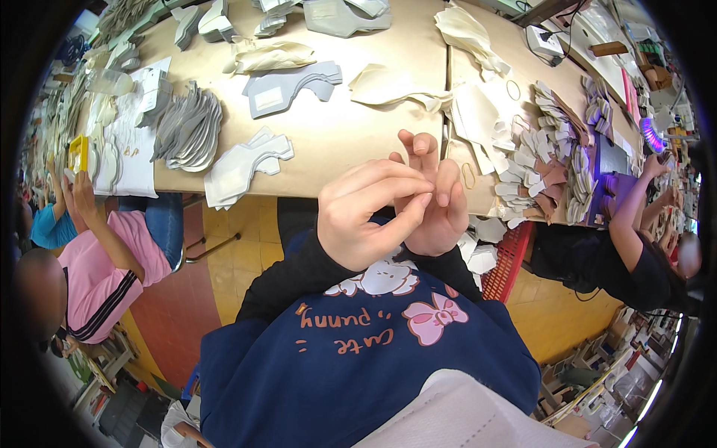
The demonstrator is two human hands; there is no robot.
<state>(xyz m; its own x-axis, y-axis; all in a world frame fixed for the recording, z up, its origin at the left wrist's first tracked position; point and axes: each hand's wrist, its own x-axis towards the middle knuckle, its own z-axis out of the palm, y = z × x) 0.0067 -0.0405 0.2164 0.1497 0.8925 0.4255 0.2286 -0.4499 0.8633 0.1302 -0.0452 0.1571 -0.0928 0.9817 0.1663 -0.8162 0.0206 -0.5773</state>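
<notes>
Both my hands are raised together in front of my chest, at the near edge of the paper-covered table (328,168). My left hand (360,211) is closed in a pinch, thumb against fingertips, and touches the fingers of the other hand. Whatever it may pinch is too small or hidden to make out. My right hand (441,213) has its fingers apart and half curled, with nothing visible in it. Beside it on the table lies a thin tan loop like a rubber band (468,175). Cream cut pieces (399,91) and stacked grey-blue pieces (291,88) lie beyond.
White cut pieces (246,166) and a grey fanned stack (188,128) lie left. At right are several small stacked pieces (534,168) and a red basket (508,257) below the edge. People in pink (108,261) and black (597,257) work on either side.
</notes>
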